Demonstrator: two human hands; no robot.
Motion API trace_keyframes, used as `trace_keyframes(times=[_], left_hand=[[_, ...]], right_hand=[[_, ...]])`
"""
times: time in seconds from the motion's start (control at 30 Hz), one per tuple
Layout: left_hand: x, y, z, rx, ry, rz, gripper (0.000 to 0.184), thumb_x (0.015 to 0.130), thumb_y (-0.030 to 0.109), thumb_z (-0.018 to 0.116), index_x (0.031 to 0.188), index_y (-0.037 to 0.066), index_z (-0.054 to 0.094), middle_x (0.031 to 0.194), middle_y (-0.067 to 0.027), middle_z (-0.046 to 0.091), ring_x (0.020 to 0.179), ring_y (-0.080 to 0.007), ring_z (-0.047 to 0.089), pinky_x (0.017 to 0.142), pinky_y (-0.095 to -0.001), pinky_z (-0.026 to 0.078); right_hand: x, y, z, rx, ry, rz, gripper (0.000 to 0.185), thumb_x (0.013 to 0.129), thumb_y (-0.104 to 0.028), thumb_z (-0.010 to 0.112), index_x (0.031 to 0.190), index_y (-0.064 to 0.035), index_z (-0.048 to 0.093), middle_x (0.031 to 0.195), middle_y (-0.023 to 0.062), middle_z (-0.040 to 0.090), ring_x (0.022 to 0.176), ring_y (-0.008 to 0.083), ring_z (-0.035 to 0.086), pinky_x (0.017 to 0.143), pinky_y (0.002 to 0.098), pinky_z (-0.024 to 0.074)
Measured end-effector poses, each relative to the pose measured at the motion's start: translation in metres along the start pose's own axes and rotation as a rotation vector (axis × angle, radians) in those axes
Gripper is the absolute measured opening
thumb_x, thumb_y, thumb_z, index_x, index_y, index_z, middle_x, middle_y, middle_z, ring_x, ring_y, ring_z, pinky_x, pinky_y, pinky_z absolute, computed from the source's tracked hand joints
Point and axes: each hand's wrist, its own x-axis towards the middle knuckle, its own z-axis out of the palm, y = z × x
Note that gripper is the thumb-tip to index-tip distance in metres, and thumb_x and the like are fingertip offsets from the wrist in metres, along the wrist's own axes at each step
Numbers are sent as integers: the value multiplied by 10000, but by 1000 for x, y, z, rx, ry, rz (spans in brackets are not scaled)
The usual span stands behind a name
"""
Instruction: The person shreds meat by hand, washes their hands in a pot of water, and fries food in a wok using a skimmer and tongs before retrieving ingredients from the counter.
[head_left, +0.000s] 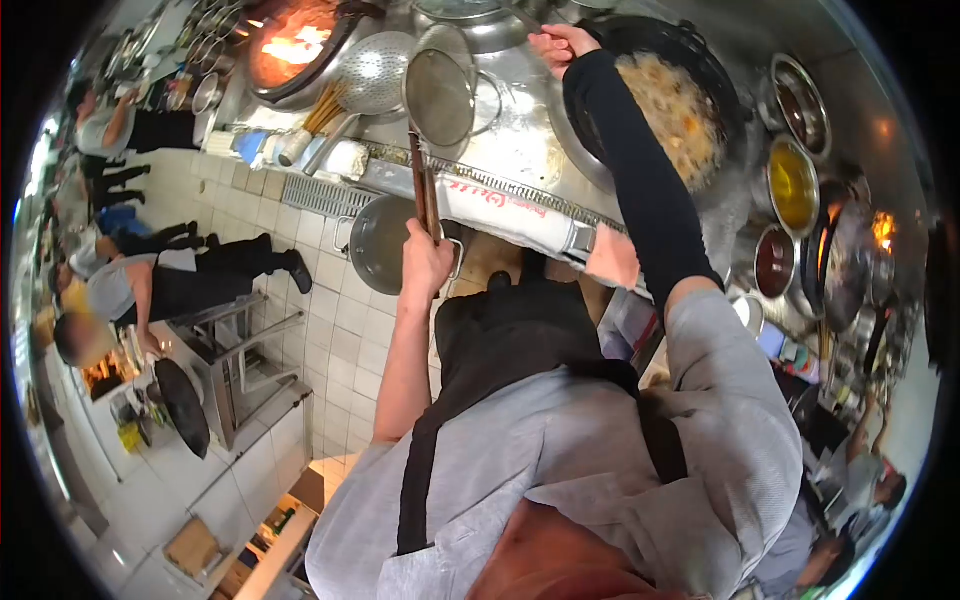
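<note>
My left hand (428, 260) is closed round the wooden handle of a round mesh strainer (440, 98). The strainer's mesh lies over the steel worktop, beside a large perforated skimmer (378, 72). Beyond the wok's left rim, my right hand (563, 48) grips a thin metal handle (522, 17) that runs toward the top edge; its far end is hard to make out. Under my black-sleeved right forearm sits a black wok (597, 128), partly covered by the sleeve. Pale brown pieces of food (675, 115) bubble in the liquid inside it.
Flames rise in a burner (297, 45) at upper left and beside another wok (850, 250) at right. Bowls of yellow oil (793, 190) and dark red sauce (775, 260) stand at right. A pot (385, 245) is below the counter edge. Other people work at both sides.
</note>
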Motion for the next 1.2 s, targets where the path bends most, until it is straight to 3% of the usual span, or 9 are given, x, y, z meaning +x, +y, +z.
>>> trace_keyframes(times=[0.2, 0.27, 0.37, 0.43, 0.6, 0.67, 0.8, 1.0, 1.2], left_hand=[[15, -20, -17, 2, -1, 80, 398, 824, 109, 599, 1080, -136, 418, 910, -400, 625, 902, -532, 639, 808, -489, 510], [38, -58, -9, -41, -15, 116, 398, 821, 112, 615, 1075, -126, 424, 864, -348, 646, 808, -463, 679, 727, -462, 535], [48, -59, -22, -123, -164, 34, 378, 821, 115, 645, 1067, -83, 436, 738, -200, 625, 543, -240, 635, 479, -364, 500], [43, -52, -26, -148, -158, 43, 351, 830, 101, 644, 1043, -72, 427, 711, -188, 613, 490, -235, 610, 446, -361, 476], [42, -54, -25, -186, -183, 58, 336, 835, 92, 648, 1021, -68, 418, 678, -158, 593, 468, -221, 588, 424, -357, 458], [44, -59, -21, -218, -204, 57, 335, 834, 88, 650, 1015, -69, 416, 671, -153, 588, 461, -217, 583, 414, -359, 451], [26, -44, -19, -235, -164, 102, 172, 805, 40, 612, 862, -28, 465, 571, -77, 534, 412, -162, 539, 358, -320, 415], [23, -42, -4, -312, -229, 82, 282, 819, 37, 628, 981, -58, 417, 625, -114, 566, 427, -181, 557, 373, -332, 417], [23, -41, 2, -323, -249, 38, 261, 815, 29, 623, 964, -51, 426, 619, -96, 551, 413, -171, 540, 358, -329, 404]], right_hand=[[-83, 81, 37, -119, -35, -155, 192, 994, -152, 480, 880, 2, 466, 688, -13, 430, 451, 17, 306, 356, 191, 244], [-115, 113, 56, -31, -1, -118, 208, 994, -142, 460, 836, -8, 462, 691, -6, 433, 452, 19, 315, 362, 181, 246], [-155, 162, 64, 0, 126, -194, 216, 988, -136, 460, 829, 10, 456, 698, 3, 442, 459, 19, 349, 351, 179, 255], [-181, 194, 73, 80, 268, -166, 172, 994, -153, 477, 950, 12, 470, 662, -50, 426, 440, -1, 335, 333, 178, 246], [-242, 268, 34, 139, 123, -111, 188, 1001, -171, 473, 1005, 16, 489, 721, -49, 433, 455, -8, 310, 332, 174, 232], [-272, 291, 54, 110, 330, -117, 217, 1013, -229, 449, 828, -117, 459, 586, -84, 334, 394, 21, 238, 332, 208, 150], [-333, 329, 63, 255, 270, -204, 220, 1003, -182, 488, 1115, 5, 517, 803, -3, 446, 512, 8, 346, 343, 187, 230], [-375, 349, 88, 227, 394, -252, 308, 1019, -196, 458, 1232, 21, 511, 814, -1, 466, 491, -7, 336, 311, 170, 240], [-382, 351, 66, 379, 374, -203, 326, 1018, -225, 451, 1234, 13, 507, 794, -22, 471, 452, -12, 313, 304, 171, 242]])
